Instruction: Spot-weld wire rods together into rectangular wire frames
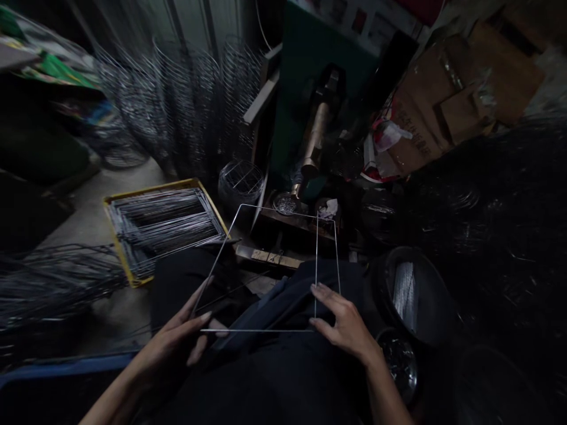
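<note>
A thin bent wire frame [222,248] is held up above my lap. My left hand [188,330] grips its left side, thumb and fingers closed on the wire. A level wire [266,330] runs from my left hand across to my right hand [343,324]. Between the right thumb and fingers an upright wire [316,254] is pinched, just inside the frame's right side. I cannot tell whether the upright and level wires are one bent piece or separate from the frame.
Ahead stands a green machine [292,77] with a bronze-coloured arm [315,136] over a small dish of metal bits [284,203]. A yellow crate [119,242] of wire rods lies left, with wire baskets [186,94] behind. Cardboard boxes [425,106] and a dark round container [436,289] are right.
</note>
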{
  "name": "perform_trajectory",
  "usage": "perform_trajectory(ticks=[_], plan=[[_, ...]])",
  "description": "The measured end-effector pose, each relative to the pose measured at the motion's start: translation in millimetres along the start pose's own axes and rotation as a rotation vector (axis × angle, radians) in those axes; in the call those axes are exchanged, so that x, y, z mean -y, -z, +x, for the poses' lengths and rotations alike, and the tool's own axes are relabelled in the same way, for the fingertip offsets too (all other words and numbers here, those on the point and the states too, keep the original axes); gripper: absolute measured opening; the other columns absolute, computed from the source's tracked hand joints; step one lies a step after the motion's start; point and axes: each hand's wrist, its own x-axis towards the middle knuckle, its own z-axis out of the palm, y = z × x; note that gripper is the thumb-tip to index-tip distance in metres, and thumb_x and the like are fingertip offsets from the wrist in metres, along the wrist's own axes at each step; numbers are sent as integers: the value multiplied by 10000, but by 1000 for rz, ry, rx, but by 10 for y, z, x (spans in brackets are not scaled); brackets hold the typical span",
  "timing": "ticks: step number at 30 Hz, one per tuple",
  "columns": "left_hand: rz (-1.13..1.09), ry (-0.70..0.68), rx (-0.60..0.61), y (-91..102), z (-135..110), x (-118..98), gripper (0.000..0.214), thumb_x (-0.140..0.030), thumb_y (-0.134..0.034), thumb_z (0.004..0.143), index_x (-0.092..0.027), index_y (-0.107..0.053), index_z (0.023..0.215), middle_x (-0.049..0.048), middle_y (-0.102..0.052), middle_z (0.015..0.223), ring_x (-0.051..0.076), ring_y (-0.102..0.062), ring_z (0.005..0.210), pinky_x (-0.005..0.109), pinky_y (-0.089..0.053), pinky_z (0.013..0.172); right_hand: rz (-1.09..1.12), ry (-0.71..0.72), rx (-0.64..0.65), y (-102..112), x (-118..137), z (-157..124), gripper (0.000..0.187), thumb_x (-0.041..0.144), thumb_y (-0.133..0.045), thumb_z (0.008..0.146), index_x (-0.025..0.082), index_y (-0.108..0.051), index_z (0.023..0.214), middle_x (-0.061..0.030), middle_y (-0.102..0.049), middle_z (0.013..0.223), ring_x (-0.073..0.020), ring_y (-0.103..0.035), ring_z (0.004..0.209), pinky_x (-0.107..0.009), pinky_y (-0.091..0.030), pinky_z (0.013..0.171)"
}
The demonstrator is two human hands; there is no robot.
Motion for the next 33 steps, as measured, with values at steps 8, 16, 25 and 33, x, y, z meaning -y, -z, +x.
perform_trajectory(ticks=[8, 16, 25, 33], plan=[[-17, -79, 127, -175, 166, -61, 1060, -199, -692, 806, -313, 52, 1553, 98, -732, 820, 227, -687, 613, 267, -532, 513, -173, 0, 58, -104, 36, 23, 623, 293, -689, 876, 229, -457, 1451, -105, -512, 1421, -276, -467, 1326, -502, -367, 1121], [-82, -203, 171, -145, 270, 56, 980, -143, -628, 857, -271, 42, 1561, 120, -736, 863, 224, -702, 622, 266, -553, 522, 268, 50, 97, -531, 359, -463, 301, 259, -488, 1000, 232, -635, 1261, -70, -656, 1205, -188, -605, 1126, -344, -480, 1007], [-107, -266, 201, -183, 51, 207, 967, -178, -617, 880, -281, 67, 1556, 122, -741, 889, 197, -702, 634, 251, -553, 552, 394, 28, 264, -661, 407, -759, 317, 360, -626, 922, 227, -672, 1207, -72, -658, 1068, -202, -617, 1003, -324, -483, 902], [-82, -249, 170, -213, -160, 328, 1000, -195, -648, 865, -270, 70, 1557, 127, -738, 890, 202, -697, 633, 258, -547, 557, 266, 26, 217, -694, 316, -681, 295, 381, -691, 864, 206, -686, 1102, -66, -668, 976, -199, -636, 891, -294, -483, 799]])
